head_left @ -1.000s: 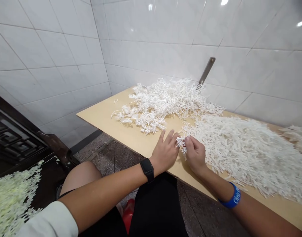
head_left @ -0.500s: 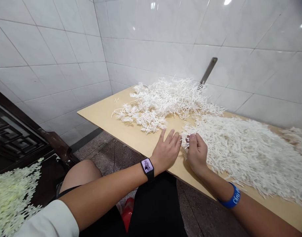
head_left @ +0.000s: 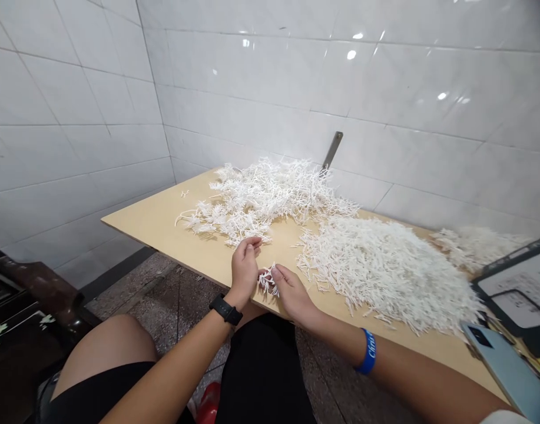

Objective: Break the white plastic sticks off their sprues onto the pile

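My right hand is closed on a small white branched plastic sprig at the table's front edge. The sprig's thin stems stick out between thumb and fingers, towards my left palm. My left hand stands beside it, fingers curled in with the thumb close to them; whatever they may pinch is hidden. Its fingertips are at the near edge of a loose pile of white branched sprigs. To the right of my hands spreads a flatter heap of short white plastic pieces.
All this lies on a pale wooden tabletop against a tiled wall. A metal strip leans at the back. On the right are a light blue phone, a dark-framed case and another small white heap. Dark carved furniture stands at left.
My view has swung right, bringing the phone into sight. My left hand has turned from flat to curled, by the far pile. My right hand has come nearer the table edge, a sprig showing in it.
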The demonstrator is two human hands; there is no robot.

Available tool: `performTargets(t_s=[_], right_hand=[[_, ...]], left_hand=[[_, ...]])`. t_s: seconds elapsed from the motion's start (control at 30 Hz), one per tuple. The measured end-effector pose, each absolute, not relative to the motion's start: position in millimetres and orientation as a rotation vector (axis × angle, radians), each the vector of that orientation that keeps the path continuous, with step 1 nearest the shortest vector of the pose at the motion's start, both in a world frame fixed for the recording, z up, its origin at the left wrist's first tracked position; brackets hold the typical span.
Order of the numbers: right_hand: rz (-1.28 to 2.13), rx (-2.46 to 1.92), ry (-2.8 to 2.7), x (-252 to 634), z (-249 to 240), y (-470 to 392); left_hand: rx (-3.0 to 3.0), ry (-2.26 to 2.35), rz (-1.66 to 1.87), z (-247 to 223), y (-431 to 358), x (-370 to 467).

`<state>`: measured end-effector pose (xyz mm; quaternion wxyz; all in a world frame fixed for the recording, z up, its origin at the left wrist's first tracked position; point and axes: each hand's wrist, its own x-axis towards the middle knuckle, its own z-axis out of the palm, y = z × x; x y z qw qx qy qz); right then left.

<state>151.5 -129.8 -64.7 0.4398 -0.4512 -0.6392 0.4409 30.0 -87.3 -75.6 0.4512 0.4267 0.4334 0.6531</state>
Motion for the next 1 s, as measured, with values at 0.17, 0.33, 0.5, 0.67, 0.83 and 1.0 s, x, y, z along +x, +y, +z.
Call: performTargets(t_s=[0.17,0.33,0.5,0.67,0.83,1.0], right_hand=[[0.847,-1.31,-1.399,196,-72,-111],[0.593,-1.382,-1.562,222,-49,-103],[0.84,-1.147,-1.875,189,-41,-101],[0.927,-1.001,-1.895,179,-51,-102],[0.963,-0.987,-1.954,182,-55,-110],[1.099,-1.055,-1.741,186,-57,-104]], left_hand=[[1.139,1.078,1.573,-72,-87,30],[1.411,1.037,1.354,-60,-92,29],[1.451,0.822,1.148,-51,-94,20],[1.305,0.819,1.144,-56,-92,19],[1.324,0.903,1.219,-58,-91,21],[1.457,0.805,1.118,-55,-92,19]])
